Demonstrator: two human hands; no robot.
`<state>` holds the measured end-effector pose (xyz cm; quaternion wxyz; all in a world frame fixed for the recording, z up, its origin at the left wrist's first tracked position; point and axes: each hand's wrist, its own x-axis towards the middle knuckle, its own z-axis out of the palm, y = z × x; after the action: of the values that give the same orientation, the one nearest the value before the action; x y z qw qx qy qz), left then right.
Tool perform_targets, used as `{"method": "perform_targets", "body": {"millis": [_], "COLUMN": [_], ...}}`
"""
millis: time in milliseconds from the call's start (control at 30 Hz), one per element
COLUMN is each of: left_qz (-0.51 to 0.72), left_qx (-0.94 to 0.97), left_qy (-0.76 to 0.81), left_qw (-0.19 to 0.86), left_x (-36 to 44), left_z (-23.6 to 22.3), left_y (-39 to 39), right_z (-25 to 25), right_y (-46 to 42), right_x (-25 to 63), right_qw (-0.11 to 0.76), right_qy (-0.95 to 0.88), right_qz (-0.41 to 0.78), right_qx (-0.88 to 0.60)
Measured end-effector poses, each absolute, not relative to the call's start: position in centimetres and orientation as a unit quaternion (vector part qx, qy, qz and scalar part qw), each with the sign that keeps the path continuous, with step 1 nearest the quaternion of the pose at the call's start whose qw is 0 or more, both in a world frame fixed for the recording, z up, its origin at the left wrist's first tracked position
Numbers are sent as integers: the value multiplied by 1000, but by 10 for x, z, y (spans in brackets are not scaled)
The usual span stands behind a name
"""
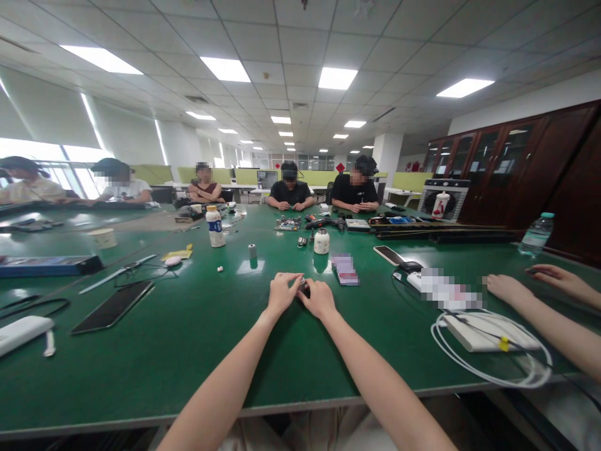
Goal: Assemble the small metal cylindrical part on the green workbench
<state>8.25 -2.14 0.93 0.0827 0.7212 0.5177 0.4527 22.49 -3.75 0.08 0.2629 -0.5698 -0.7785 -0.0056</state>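
My left hand [283, 292] and my right hand [320, 297] meet low over the green table, fingers bent inward. Between the fingertips is a small silvery piece [303, 284], mostly hidden, so its kind does not show. Both hands are closed on it. Beyond them stand a grey metal cylinder [252, 251] and a white patterned jar [322, 242]. To the right of my right hand lies a purple-pink packet [346, 270], blurred in part. A tiny white bit [220, 269] rests on the table farther left.
On the left lie a dark phone [113, 307], a white device [25, 332] and a bottle [215, 227]. At right are a coiled white cable [493, 381], a power bank [491, 332] and another person's hands [509, 290]. Several people sit across the table [188, 369].
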Motion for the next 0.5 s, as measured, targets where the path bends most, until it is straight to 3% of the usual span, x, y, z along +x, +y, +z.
{"method": "perform_targets", "body": {"millis": [100, 300, 500], "left_qz": [432, 416, 408], "left_qx": [722, 704, 717], "left_qy": [529, 554, 549], "left_qw": [110, 158, 136], "left_x": [82, 80, 79], "left_z": [8, 7, 6], "left_y": [-21, -27, -31], "right_z": [0, 1, 7], "right_y": [-36, -31, -24], "right_x": [227, 228, 225], "right_qw": [313, 500, 521], "right_qy": [-775, -716, -709], "right_qz": [33, 141, 174], "right_qx": [-548, -467, -441]}}
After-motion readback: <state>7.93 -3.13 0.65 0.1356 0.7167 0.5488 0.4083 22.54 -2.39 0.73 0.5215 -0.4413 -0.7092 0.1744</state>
